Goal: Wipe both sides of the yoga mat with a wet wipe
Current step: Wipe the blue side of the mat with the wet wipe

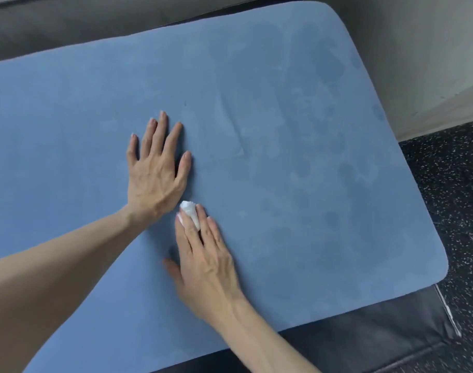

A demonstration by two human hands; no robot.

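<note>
A blue yoga mat lies flat across most of the head view, its rounded end at the right. Darker damp patches mark its right half. My left hand rests flat on the mat, palm down, fingers spread and straight. Just below and to the right, my right hand presses a small bunched white wet wipe onto the mat. The wipe pokes out between and under the straight fingers near their tips.
The mat lies on a black padded surface that shows along the lower right edge. Dark speckled flooring lies to the right. A pale wall rises at the upper right, and a grey surface runs along the top left.
</note>
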